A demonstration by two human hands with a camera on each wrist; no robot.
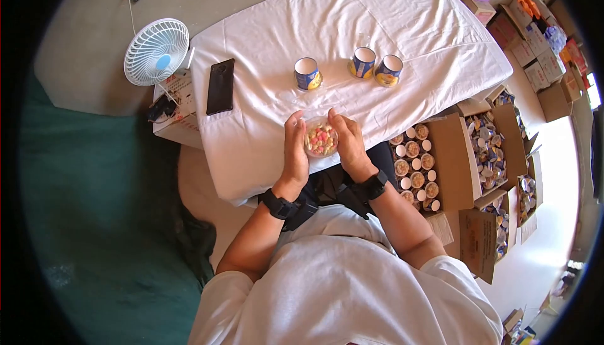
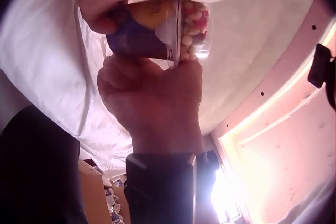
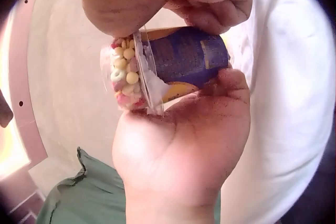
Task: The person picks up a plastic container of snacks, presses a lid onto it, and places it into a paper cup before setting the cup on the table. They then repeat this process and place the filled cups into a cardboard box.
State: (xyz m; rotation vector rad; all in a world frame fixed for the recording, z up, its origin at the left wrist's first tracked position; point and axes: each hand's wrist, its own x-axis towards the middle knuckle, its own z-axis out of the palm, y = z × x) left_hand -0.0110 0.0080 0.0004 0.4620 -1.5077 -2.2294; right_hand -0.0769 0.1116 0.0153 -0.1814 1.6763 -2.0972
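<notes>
A blue paper cup (image 3: 184, 58) with a clear plastic top (image 1: 321, 137) is held between my two hands at the near edge of the cloth-covered table. Small pink, yellow and white pieces fill the clear top, which faces up toward the head camera. My left hand (image 1: 296, 150) grips one side of the cup and my right hand (image 1: 350, 147) the other. In both wrist views, thumbs lie by the rim of the clear part while fingers curl round the blue wall. Beyond my hands, one similar blue cup (image 1: 308, 80) stands alone on the white cloth.
Two more blue cups (image 1: 363, 65) stand together farther right on the table (image 1: 264, 43). A dark phone (image 1: 220, 87) lies at left, near a white fan (image 1: 156, 52). Open cardboard boxes (image 1: 448, 162) packed with cups stand on the right. Green fabric (image 1: 107, 200) spreads at left.
</notes>
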